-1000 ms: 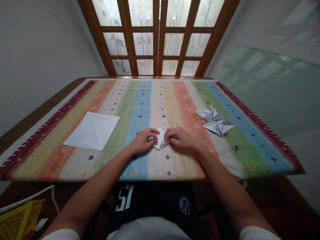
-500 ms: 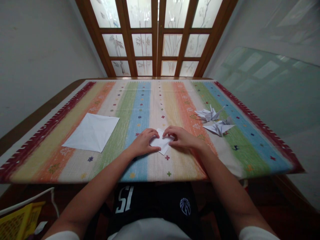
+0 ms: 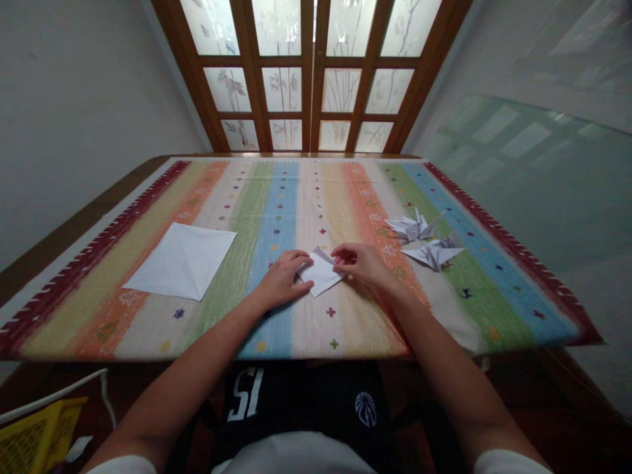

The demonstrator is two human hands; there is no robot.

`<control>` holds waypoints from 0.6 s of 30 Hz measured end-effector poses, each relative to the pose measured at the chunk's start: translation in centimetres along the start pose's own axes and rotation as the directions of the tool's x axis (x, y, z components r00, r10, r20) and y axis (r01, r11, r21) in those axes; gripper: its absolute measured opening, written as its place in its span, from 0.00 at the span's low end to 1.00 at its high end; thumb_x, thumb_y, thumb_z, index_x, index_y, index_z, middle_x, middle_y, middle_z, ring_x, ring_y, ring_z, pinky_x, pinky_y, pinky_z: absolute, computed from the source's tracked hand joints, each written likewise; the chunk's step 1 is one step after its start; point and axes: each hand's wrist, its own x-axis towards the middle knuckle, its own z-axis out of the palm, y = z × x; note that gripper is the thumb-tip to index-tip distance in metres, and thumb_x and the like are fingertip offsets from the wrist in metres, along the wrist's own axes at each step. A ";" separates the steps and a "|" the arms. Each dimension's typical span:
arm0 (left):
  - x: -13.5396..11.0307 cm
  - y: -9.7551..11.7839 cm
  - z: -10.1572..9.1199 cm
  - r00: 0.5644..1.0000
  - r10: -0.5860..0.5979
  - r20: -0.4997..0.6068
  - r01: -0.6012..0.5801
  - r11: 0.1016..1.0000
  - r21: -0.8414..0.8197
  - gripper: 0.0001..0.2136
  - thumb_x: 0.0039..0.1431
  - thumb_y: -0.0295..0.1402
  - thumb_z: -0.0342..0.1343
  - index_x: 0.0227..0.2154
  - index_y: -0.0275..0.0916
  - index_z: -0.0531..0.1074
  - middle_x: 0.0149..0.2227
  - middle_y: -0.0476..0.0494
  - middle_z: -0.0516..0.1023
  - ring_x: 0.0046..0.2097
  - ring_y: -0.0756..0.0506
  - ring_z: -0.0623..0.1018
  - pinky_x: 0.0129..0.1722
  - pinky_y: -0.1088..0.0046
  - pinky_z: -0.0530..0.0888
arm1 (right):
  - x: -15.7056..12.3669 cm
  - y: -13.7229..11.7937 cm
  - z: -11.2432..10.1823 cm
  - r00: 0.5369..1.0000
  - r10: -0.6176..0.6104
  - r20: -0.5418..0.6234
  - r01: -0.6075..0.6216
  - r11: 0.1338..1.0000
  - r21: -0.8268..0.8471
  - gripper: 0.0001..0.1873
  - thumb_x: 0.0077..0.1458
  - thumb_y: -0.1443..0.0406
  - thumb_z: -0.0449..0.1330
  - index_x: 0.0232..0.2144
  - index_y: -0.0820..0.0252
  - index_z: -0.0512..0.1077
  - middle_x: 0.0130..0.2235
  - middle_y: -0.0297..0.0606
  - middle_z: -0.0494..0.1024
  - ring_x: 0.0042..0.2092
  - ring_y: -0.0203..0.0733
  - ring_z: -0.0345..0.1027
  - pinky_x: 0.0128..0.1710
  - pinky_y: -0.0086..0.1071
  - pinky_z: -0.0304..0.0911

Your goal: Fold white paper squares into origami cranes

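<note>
A small folded piece of white paper (image 3: pixel 318 275) lies near the front middle of the striped tablecloth, one corner pointing toward me. My left hand (image 3: pixel 285 278) holds its left side, thumb near the front edge and fingers at the back. At the right edge, my right hand (image 3: pixel 364 264) pinches the paper between thumb and fingertips. A narrow flap stands raised along the back right edge. Farther left lies a larger creased sheet of white paper (image 3: pixel 182 262), flat and untouched. Folded white paper cranes, one behind (image 3: pixel 412 226) and one in front (image 3: pixel 434 253), rest to the right.
The striped tablecloth (image 3: pixel 257 210) covers the table, its front edge hanging close to my lap. Wooden doors with glass panes (image 3: pixel 311 79) stand behind the table. A glass board (image 3: pixel 538 178) leans at the right wall. On the floor at left sits a yellow basket (image 3: pixel 42 434).
The folded paper has turned and a flap at its back right now stands up. My right hand has shifted slightly right and up, its fingertips pinching the paper's edge. My left hand stays nearly in place.
</note>
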 end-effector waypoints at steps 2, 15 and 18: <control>0.0 0.0 0.0 1.000 -0.001 -0.001 0.001 1.000 -0.001 0.18 0.61 0.35 0.66 0.54 0.42 0.76 0.60 0.35 0.77 0.62 0.34 0.76 0.66 0.45 0.73 | 0.0 -0.1 0.1 0.999 -0.012 -0.032 0.011 1.000 -0.027 0.11 0.48 0.69 0.71 0.37 0.58 0.84 0.31 0.37 0.83 0.32 0.41 0.75 0.34 0.32 0.69; -0.2 0.4 0.1 0.999 -0.037 0.016 0.037 0.999 0.032 0.34 0.57 0.41 0.70 0.65 0.41 0.68 0.65 0.32 0.72 0.67 0.30 0.72 0.68 0.44 0.71 | -0.2 -1.4 1.0 0.958 -0.240 -0.156 0.180 0.929 -0.323 0.05 0.55 0.69 0.64 0.30 0.58 0.80 0.29 0.37 0.80 0.31 0.40 0.71 0.35 0.33 0.64; -0.3 0.6 0.0 1.000 -0.030 0.011 0.029 0.999 0.040 0.36 0.55 0.42 0.72 0.65 0.42 0.67 0.66 0.32 0.72 0.66 0.29 0.71 0.68 0.42 0.71 | -0.4 -1.5 1.4 0.960 -0.214 -0.183 0.157 0.946 -0.284 0.05 0.58 0.66 0.63 0.30 0.57 0.79 0.29 0.37 0.81 0.30 0.41 0.72 0.35 0.34 0.65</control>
